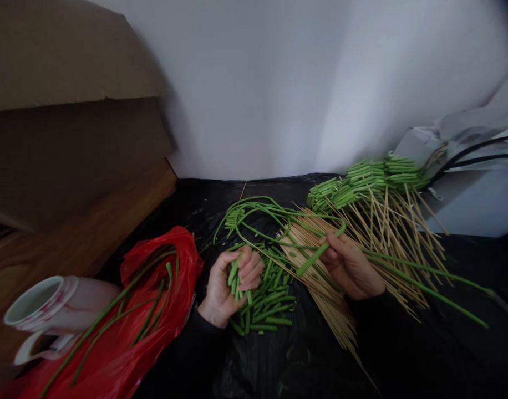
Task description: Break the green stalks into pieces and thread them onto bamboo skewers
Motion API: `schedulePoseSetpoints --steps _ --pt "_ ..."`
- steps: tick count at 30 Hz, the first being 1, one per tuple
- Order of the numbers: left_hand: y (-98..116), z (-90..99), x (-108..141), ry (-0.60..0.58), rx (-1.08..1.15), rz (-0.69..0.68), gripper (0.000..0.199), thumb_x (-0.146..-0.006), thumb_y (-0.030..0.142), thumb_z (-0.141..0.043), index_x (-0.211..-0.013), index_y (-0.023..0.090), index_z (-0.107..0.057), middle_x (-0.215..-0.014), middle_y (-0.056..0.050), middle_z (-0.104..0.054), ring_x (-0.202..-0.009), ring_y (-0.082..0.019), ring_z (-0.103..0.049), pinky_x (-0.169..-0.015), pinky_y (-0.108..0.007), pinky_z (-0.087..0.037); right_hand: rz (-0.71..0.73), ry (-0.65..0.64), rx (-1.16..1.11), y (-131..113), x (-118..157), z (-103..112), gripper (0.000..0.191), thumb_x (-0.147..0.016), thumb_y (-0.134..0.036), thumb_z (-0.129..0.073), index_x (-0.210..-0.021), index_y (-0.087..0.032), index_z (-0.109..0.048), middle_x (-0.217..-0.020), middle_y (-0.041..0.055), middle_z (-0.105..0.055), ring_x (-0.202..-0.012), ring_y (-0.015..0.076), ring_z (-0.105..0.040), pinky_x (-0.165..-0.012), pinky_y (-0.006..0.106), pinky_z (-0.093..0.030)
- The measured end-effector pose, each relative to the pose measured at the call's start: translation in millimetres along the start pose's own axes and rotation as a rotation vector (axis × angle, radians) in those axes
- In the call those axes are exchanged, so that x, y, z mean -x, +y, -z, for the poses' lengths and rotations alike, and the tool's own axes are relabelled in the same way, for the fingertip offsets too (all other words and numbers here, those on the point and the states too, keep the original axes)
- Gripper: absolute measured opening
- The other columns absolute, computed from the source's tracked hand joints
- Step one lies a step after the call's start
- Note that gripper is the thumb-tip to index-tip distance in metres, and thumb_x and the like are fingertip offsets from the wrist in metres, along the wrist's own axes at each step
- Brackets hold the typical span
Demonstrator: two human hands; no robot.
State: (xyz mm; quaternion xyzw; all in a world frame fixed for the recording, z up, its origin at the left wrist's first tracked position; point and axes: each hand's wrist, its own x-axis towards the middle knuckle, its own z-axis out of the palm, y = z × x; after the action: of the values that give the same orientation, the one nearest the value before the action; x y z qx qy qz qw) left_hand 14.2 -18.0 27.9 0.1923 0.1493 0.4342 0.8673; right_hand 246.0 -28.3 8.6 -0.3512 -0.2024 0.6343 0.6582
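My left hand point(233, 282) is curled around several cut green bean pieces point(234, 271), whose ends poke out between the fingers. Below and beside it lies a loose pile of cut bean pieces point(274, 305). In my right hand point(348, 263) a long green bean point(314, 258) is pinched between thumb and fingers, one end pointing down to the left. More whole long beans point(262, 206) lie in loops just beyond both hands. Bamboo skewers point(329, 307) are spread under and beside the right hand.
Skewered bean pieces point(366, 177) are stacked at the back right, near a grey box point(478, 199) with black cables point(470, 152). At left are a red plastic bag point(171, 310) holding long beans, a white pitcher point(87, 302) and a cardboard box point(71, 55). Black sheeting point(254, 366) covers the work surface.
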Motion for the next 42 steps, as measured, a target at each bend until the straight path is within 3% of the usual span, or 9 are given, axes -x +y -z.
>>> schedulePoseSetpoints --steps 3,6,14,21,25,29,32,37,42 --pt "-6 2.7 -3 0.033 -0.218 0.055 0.010 -0.077 0.022 -0.065 -0.076 0.012 -0.062 -0.056 0.004 -0.042 -0.043 -0.003 -0.031 -0.037 -0.013 -0.019 -0.077 -0.116 0.040 5 5 -2 0.031 -0.069 -0.029 -0.086 -0.087 -0.020 -0.062 -0.073 -0.0034 -0.066 -0.050 0.0022 -0.049 -0.050 0.012 -0.045" --pt "-16 5.3 -4 0.049 -0.498 0.100 0.022 -0.082 0.033 -0.069 -0.088 0.012 -0.066 -0.055 0.006 -0.041 -0.042 -0.003 -0.030 -0.039 -0.016 -0.018 -0.153 -0.261 0.094 14 15 -9 0.031 -0.072 -0.031 -0.084 -0.091 -0.021 -0.061 -0.076 -0.0020 -0.069 -0.051 0.0041 -0.054 -0.050 0.015 -0.044" --pt "-19 3.6 3 0.000 -0.851 0.387 0.031 -0.074 0.044 -0.076 -0.078 0.014 -0.067 -0.048 0.007 -0.044 -0.039 -0.004 -0.032 -0.038 -0.020 -0.020 -0.172 -0.321 0.179 16 20 -13 0.031 -0.072 -0.031 -0.083 -0.092 -0.022 -0.060 -0.078 -0.0011 -0.069 -0.054 0.0070 -0.056 -0.052 0.019 -0.044" --pt "-10 1.3 8 0.068 -0.873 0.441 0.028 -0.071 0.036 -0.078 -0.084 0.017 -0.063 -0.058 0.006 -0.053 -0.043 -0.004 -0.037 -0.041 -0.017 -0.026 0.075 -0.098 0.075 -35 7 5 0.028 -0.072 -0.033 -0.080 -0.098 -0.027 -0.069 -0.076 -0.0040 -0.059 -0.051 0.0066 -0.035 -0.046 0.022 -0.035" --pt "-11 -1.8 6 0.131 -0.840 0.354 0.030 -0.067 0.036 -0.079 -0.081 0.016 -0.063 -0.061 0.004 -0.057 -0.042 -0.003 -0.036 -0.040 -0.018 -0.022 0.284 -0.108 0.161 -58 8 20 0.030 -0.078 -0.034 -0.074 -0.108 -0.038 -0.068 -0.076 -0.0035 -0.058 -0.049 0.0101 -0.026 -0.043 0.028 -0.025" --pt "-12 -0.3 2 0.229 -0.744 0.262 0.036 -0.062 0.039 -0.082 -0.080 0.015 -0.062 -0.066 0.003 -0.060 -0.044 -0.003 -0.038 -0.040 -0.019 -0.020 0.424 -0.164 0.157 -69 13 28 0.025 -0.076 -0.025 -0.075 -0.093 -0.043 -0.070 -0.084 -0.0026 -0.061 -0.053 0.0118 -0.032 -0.044 0.030 -0.025" --pt "-12 2.3 1 0.272 -0.701 0.270 0.042 -0.060 0.042 -0.085 -0.083 0.015 -0.062 -0.068 0.003 -0.060 -0.047 -0.003 -0.041 -0.042 -0.019 -0.021 0.365 -0.209 0.200 -61 17 21 0.024 -0.073 -0.026 -0.079 -0.094 -0.036 -0.073 -0.083 -0.0011 -0.061 -0.057 0.0107 -0.037 -0.046 0.027 -0.030" --pt "-12 -0.1 2 0.196 -0.740 0.309 0.038 -0.061 0.041 -0.084 -0.077 0.014 -0.062 -0.061 0.004 -0.055 -0.045 -0.003 -0.037 -0.042 -0.020 -0.019 0.044 -0.371 0.423 -19 19 -2 0.026 -0.080 -0.035 -0.075 -0.103 -0.025 -0.073 -0.075 0.0018 -0.061 -0.068 0.0134 -0.052 -0.057 0.026 -0.042" --pt "-13 -0.2 2 0.144 -0.792 0.314 0.037 -0.063 0.042 -0.082 -0.075 0.014 -0.062 -0.054 0.007 -0.046 -0.043 -0.004 -0.034 -0.042 -0.020 -0.019 0.004 -0.420 0.507 9 19 -2 0.018 -0.086 -0.035 -0.070 -0.100 -0.023 -0.071 -0.080 0.0016 -0.064 -0.072 0.0135 -0.057 -0.064 0.026 -0.046"
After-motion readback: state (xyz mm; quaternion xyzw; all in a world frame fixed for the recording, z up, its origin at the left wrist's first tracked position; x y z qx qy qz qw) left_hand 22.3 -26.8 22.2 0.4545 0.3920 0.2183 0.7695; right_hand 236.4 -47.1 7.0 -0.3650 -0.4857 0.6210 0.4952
